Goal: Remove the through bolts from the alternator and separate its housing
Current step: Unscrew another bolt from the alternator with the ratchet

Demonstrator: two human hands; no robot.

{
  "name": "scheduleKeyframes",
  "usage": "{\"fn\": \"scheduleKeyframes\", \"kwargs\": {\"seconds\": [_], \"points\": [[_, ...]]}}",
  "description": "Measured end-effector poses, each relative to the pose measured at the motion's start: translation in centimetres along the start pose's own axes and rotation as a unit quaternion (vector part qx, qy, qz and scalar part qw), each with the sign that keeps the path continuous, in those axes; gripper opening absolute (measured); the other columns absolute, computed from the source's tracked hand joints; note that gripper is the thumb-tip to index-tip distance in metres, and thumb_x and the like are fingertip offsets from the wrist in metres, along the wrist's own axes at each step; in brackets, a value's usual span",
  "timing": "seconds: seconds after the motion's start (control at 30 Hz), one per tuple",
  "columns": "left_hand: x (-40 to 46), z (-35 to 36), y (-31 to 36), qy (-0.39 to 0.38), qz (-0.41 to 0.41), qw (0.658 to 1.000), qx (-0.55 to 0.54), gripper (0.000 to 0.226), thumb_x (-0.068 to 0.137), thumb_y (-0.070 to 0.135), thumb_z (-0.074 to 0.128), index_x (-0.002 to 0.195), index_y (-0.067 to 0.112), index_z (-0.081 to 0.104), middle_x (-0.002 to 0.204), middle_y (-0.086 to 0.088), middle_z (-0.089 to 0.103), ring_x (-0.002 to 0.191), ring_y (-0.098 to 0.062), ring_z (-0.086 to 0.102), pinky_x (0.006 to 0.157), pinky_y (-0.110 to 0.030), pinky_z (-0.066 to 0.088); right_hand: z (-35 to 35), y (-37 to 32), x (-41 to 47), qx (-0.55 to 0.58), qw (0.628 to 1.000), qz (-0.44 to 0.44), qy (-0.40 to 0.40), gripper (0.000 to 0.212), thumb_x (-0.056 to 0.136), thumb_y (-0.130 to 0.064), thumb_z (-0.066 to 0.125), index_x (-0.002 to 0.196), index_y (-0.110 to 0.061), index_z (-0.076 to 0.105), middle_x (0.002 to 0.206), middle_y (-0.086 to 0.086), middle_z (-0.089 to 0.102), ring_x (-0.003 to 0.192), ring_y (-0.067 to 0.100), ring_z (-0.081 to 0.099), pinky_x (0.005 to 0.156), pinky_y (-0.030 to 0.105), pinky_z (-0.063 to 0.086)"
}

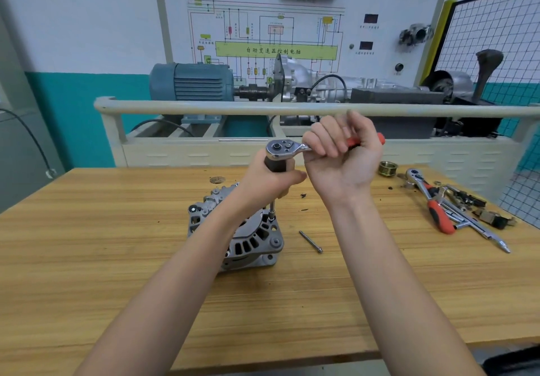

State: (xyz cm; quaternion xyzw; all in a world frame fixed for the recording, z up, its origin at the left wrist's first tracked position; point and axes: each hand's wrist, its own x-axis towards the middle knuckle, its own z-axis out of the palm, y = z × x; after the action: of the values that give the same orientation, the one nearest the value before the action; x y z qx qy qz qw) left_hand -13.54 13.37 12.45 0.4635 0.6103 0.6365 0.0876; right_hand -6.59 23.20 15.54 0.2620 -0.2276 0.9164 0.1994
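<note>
The right hand point(343, 156) is closed around the red-and-black grip of a ratchet wrench point(285, 148), palm turned toward the camera, with the red end of the handle showing past its far side. The left hand point(270, 182) is wrapped around the dark extension directly under the ratchet head, holding it upright — the two hands sit just beside each other, almost touching. Below the left hand a thin socket shaft point(272, 210) runs down onto the top edge of the alternator point(251, 238).

The alternator stands on a light wooden worktop point(117, 258) with striped grain, directly under the left hand and partly hidden by the left forearm. Its silver housing has slotted vents and mounting ears. One loose through bolt point(311, 241) lies on the worktop just to the right of the alternator, below the right wrist. Farther right of the right hand lie a brass-coloured pulley point(388, 168), a second ratchet point(429, 200) with a red grip, and a scatter of small parts.

Beyond the hands stands a cream rail — behind it a blue-grey electric motor point(191, 82), a training board point(277, 42) with a wiring diagram, and a teal-and-white wall.
</note>
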Motion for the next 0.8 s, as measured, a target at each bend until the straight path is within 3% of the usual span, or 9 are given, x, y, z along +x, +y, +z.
{"fn": "scheduleKeyframes", "kwargs": {"seconds": [0.07, 0.2, 0.3, 0.33, 0.4, 0.47, 0.57, 0.73, 0.8], "points": [[0.0, 0.1, 0.1, 0.009, 0.003, 1.000, -0.010, 0.042, 0.070, 0.004, 0.055, 0.038, 0.026, 0.040, 0.039, 0.011, 0.031, 0.034, -0.007, 0.027, 0.042, -0.015, 0.028, -0.8, -0.1, -0.3, -0.070, 0.996, 0.028, -0.053, 0.019, 0.069, -0.011, 0.074, 0.074, -0.007, 0.056, 0.068, 0.005, 0.052, 0.065, 0.017, 0.052, 0.070, 0.028, 0.050], [-0.4, 0.0, 0.1, -0.005, 0.004, 1.000, -0.028, 0.035, 0.077, -0.004, 0.056, 0.054, 0.019, 0.045, 0.043, 0.012, 0.037, 0.037, -0.005, 0.029, 0.040, -0.018, 0.028, -5.5, -0.4, -1.8, -0.314, 0.933, 0.135, -0.114, 0.076, 0.065, -0.017, 0.080, 0.131, -0.005, 0.042, 0.131, 0.011, 0.049, 0.123, 0.021, 0.049, 0.104, 0.032, 0.039], [-0.5, 0.0, 0.2, 0.003, -0.005, 1.000, -0.012, 0.029, 0.071, 0.006, 0.057, 0.050, 0.016, 0.040, 0.041, 0.011, 0.035, 0.037, -0.006, 0.028, 0.042, -0.018, 0.028, -8.3, 1.1, -2.7, -0.615, 0.752, 0.224, -0.080, 0.099, 0.055, -0.033, 0.084, 0.140, -0.022, 0.036, 0.141, -0.013, 0.045, 0.135, 0.008, 0.037, 0.113, 0.034, 0.031], [-0.5, 0.0, 0.3, 0.003, -0.006, 1.000, -0.007, 0.030, 0.071, 0.007, 0.057, 0.049, 0.016, 0.039, 0.041, 0.010, 0.034, 0.037, -0.007, 0.028, 0.043, -0.018, 0.028, -8.6, 2.1, -3.0, -0.683, 0.683, 0.244, -0.092, 0.102, 0.048, -0.045, 0.086, 0.136, -0.032, 0.036, 0.134, -0.027, 0.044, 0.131, 0.001, 0.037, 0.108, 0.026, 0.035], [-0.5, 0.0, 0.3, 0.005, -0.006, 1.000, -0.010, 0.035, 0.071, 0.007, 0.057, 0.045, 0.021, 0.039, 0.040, 0.008, 0.034, 0.037, -0.009, 0.028, 0.043, -0.018, 0.029, -9.0, 4.1, -3.4, -0.736, 0.623, 0.237, -0.122, 0.091, 0.043, -0.058, 0.085, 0.118, -0.062, 0.032, 0.111, -0.050, 0.041, 0.110, -0.019, 0.040, 0.086, 0.005, 0.039], [-0.3, -0.2, 0.3, 0.014, -0.008, 1.000, -0.025, 0.036, 0.071, 0.007, 0.057, 0.044, 0.021, 0.038, 0.040, 0.007, 0.032, 0.036, -0.009, 0.026, 0.043, -0.017, 0.028, -9.3, 5.5, -3.6, -0.750, 0.621, 0.195, -0.122, 0.083, 0.047, -0.054, 0.086, 0.101, -0.077, 0.028, 0.101, -0.059, 0.038, 0.099, -0.032, 0.038, 0.075, -0.006, 0.034], [-0.1, -0.2, 0.1, 0.012, -0.004, 0.999, -0.031, 0.035, 0.072, 0.007, 0.057, 0.046, 0.019, 0.036, 0.039, 0.007, 0.031, 0.035, -0.009, 0.025, 0.042, -0.017, 0.027, -10.0, 6.2, -3.8, -0.731, 0.658, 0.155, -0.098, 0.080, 0.050, -0.052, 0.087, 0.104, -0.074, 0.034, 0.106, -0.056, 0.042, 0.104, -0.030, 0.039, 0.078, -0.005, 0.034], [0.0, -0.4, -0.3, -0.001, -0.005, 1.000, -0.023, 0.044, 0.084, -0.006, 0.056, 0.050, 0.014, 0.035, 0.041, 0.005, 0.031, 0.036, -0.010, 0.025, 0.042, -0.018, 0.026, -11.0, 7.2, -4.1, -0.722, 0.675, 0.146, -0.039, 0.083, 0.049, -0.058, 0.086, 0.120, -0.045, 0.045, 0.118, -0.029, 0.054, 0.116, -0.002, 0.049, 0.097, 0.027, 0.045], [0.1, -0.4, -0.5, -0.004, -0.008, 1.000, -0.025, 0.046, 0.085, -0.009, 0.055, 0.050, 0.015, 0.036, 0.042, 0.006, 0.031, 0.037, -0.010, 0.025, 0.042, -0.018, 0.026, -11.1, 7.4, -4.2, -0.724, 0.676, 0.131, -0.026, 0.083, 0.052, -0.051, 0.088, 0.121, -0.038, 0.045, 0.117, -0.027, 0.053, 0.117, 0.002, 0.048, 0.097, 0.030, 0.044]]}}
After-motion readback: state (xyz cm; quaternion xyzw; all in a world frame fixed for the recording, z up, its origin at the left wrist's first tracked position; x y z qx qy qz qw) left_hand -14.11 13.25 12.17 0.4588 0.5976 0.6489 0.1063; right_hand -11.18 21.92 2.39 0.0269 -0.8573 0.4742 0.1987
